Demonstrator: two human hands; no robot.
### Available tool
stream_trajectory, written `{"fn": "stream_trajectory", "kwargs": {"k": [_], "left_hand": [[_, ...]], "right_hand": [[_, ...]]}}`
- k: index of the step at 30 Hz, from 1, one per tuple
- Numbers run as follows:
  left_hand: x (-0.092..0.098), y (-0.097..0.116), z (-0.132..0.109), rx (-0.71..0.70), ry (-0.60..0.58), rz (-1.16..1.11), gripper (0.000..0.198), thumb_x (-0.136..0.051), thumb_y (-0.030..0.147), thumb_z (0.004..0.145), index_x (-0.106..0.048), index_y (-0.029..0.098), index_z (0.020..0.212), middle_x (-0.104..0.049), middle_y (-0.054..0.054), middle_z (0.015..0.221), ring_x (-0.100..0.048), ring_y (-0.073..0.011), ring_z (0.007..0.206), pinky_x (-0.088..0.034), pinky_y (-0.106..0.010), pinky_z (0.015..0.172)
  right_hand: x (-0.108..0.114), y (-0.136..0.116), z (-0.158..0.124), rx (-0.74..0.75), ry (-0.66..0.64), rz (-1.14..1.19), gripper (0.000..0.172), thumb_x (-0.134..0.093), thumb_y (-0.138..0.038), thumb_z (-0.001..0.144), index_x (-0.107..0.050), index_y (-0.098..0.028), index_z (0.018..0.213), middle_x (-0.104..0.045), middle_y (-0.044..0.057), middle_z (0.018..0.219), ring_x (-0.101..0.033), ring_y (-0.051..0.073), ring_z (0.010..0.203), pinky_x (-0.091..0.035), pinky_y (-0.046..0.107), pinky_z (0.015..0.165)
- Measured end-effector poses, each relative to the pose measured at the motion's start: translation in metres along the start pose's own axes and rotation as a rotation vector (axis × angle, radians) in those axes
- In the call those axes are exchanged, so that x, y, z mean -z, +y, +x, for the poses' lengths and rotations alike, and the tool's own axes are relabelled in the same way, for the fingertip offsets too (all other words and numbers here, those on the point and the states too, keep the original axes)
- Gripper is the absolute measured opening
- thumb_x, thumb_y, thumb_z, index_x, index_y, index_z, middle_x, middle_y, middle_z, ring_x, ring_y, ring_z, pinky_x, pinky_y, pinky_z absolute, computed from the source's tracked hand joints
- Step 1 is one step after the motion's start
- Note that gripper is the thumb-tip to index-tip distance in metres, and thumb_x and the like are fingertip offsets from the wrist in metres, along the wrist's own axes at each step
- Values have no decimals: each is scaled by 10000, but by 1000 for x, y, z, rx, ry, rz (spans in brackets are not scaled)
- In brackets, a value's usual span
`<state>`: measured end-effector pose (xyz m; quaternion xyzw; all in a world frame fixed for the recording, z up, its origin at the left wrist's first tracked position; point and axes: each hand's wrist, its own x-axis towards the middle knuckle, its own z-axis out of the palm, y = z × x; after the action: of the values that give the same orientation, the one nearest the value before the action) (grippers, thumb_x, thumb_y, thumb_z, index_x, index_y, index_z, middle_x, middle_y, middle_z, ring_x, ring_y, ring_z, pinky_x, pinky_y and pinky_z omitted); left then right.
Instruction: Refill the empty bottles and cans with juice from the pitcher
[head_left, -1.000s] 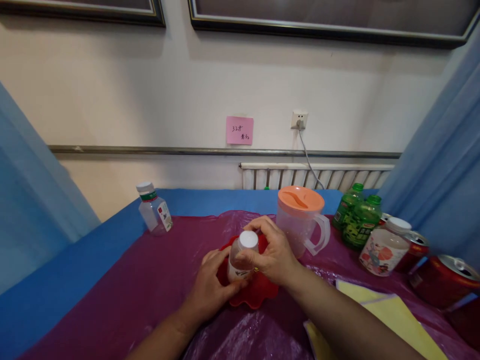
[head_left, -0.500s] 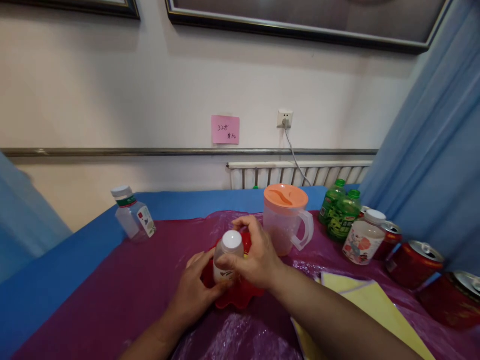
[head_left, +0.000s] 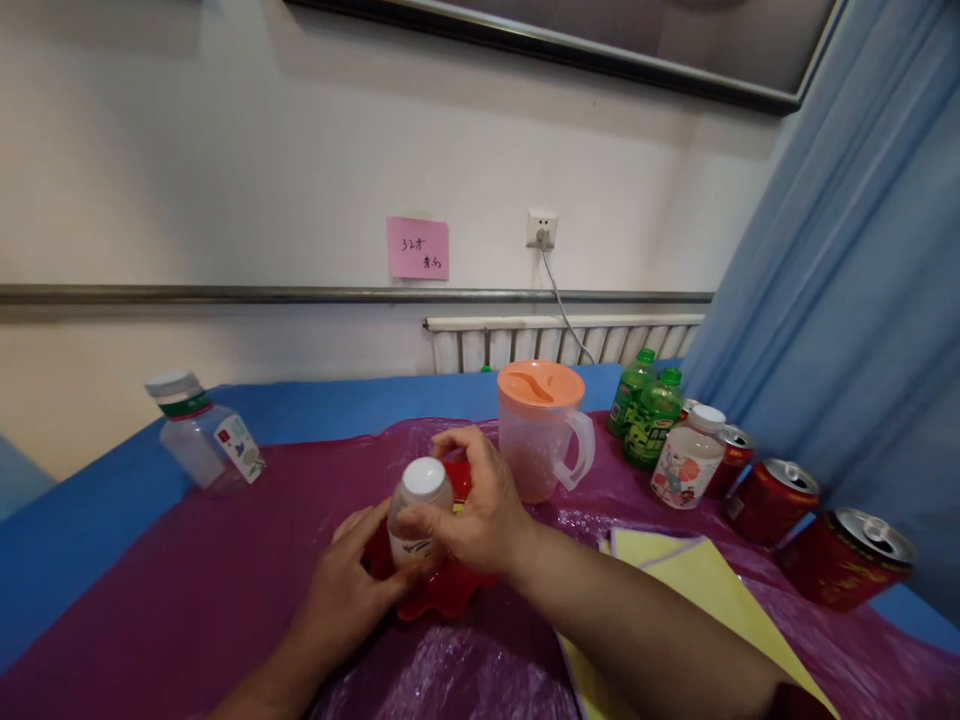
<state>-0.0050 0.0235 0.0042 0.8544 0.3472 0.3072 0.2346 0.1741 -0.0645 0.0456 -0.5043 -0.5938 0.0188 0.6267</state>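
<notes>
A small clear bottle with a white cap [head_left: 417, 510] stands upright in a red scalloped dish [head_left: 442, 590] on the purple plastic sheet. My left hand [head_left: 346, 590] wraps around the bottle's lower body from the near left. My right hand [head_left: 480, 505] grips the bottle's upper part from the right, fingers curled round near the cap. The dish's middle is hidden by both hands.
A clear pitcher with an orange lid [head_left: 541, 430] stands just right of my hands. Green bottles [head_left: 646, 418], a white-capped jar [head_left: 686, 458] and red cans [head_left: 772, 500] line the right side. A clear square bottle [head_left: 201, 435] stands far left. A yellow cloth [head_left: 697, 590] lies under my right forearm.
The view has swung to the right, so everything sits further left in frame. Both hands keep the same hold on the small bottle over the red dish.
</notes>
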Motion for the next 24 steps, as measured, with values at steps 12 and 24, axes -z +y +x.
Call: {"fn": "stream_trajectory", "kwargs": {"k": [12, 24], "left_hand": [[-3, -3, -5, -10, -5, -35, 625, -781, 608, 690, -709, 239, 1190, -754, -78, 1056, -691, -309, 971, -559, -448, 879], [2, 10, -7, -4, -29, -63, 603, -789, 608, 698, -715, 235, 1166, -755, -74, 1083, -677, -305, 996, -542, -434, 876]], "right_hand": [[1, -4, -4, 140, -14, -5, 243, -588, -321, 924, -573, -221, 1145, -683, 78, 1065, -637, 222, 993, -532, 411, 893], [0, -2, -10, 153, -90, 107, 362, -555, -246, 963, -538, -256, 1324, -674, 76, 1249, -631, 220, 1153, -504, 425, 1014]]}}
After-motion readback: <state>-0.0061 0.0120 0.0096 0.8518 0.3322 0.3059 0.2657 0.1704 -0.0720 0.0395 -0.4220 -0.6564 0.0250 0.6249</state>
